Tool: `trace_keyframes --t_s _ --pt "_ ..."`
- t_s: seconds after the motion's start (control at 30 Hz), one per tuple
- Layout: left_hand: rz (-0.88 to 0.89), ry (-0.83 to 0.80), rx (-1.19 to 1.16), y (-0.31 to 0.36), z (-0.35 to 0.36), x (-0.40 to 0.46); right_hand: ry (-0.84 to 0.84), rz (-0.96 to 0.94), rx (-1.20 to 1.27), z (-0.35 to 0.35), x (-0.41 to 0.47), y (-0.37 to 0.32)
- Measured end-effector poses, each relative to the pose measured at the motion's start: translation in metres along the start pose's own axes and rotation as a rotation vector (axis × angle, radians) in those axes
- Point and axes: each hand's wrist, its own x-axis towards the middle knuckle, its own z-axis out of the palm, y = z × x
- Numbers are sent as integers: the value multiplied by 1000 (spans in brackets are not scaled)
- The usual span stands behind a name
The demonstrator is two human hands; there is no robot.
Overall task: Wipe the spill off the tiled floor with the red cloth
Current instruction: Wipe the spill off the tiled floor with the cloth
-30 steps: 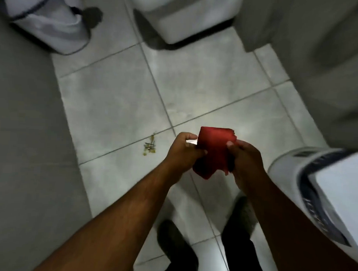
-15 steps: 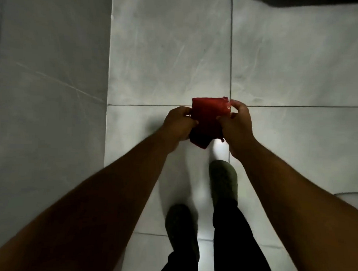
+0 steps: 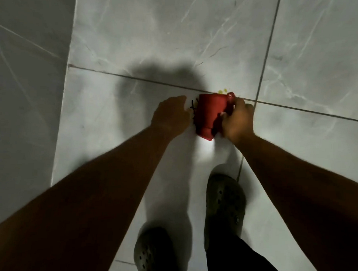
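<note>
The floor (image 3: 177, 44) is laid with pale marbled tiles, divided by dark grout lines. A yellowish spill (image 3: 223, 91) with dark strands is seen on it at a tile joint. Two clogs (image 3: 225, 199) are planted on it.

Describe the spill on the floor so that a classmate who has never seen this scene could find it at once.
Start at the tiled floor and follow the dark grout line rightward to where it crosses another. The spill lies there, at the top edge of the red cloth held by the right hand. It is the only yellow-green speckling on the pale tiles.
</note>
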Motion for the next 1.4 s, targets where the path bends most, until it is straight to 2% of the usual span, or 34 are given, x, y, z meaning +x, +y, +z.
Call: trace_keyframes --t_s 0.1,0.17,0.23,0.3,0.5,0.6,0.73,0.87,0.97,1.1,1.23,1.3,1.4 --pt "117 115 328 -43 1 3 129 -184 -317 17 -11 10" --pt "137 125 435 -66 1 4 57 -328 -450 30 -16 10" --pt "128 125 481 -84 4 8 -65 -405 -561 44 -15 11" --pt "127 140 513 -98 9 13 -144 -405 -613 56 -12 16" --pt "54 170 469 -136 22 24 -156 -411 -707 32 -1 60" --pt "68 199 491 -149 27 24 -64 -306 -647 23 16 52" --pt "102 247 476 -161 35 27 23 -246 -551 53 39 9" --pt "109 299 406 -173 39 30 -72 -494 -572 78 24 2" --pt "116 326 354 -178 40 31 -173 -613 -622 51 11 37" --pt "134 383 338 -180 45 30 -97 -371 -589 22 27 47" --pt "152 432 351 -183 48 32 44 -202 -498 56 40 -1" --pt "163 450 369 -184 50 32 59 -262 -506 76 42 -20" --pt "166 464 384 -184 50 32 -34 -506 -558 91 28 -20"
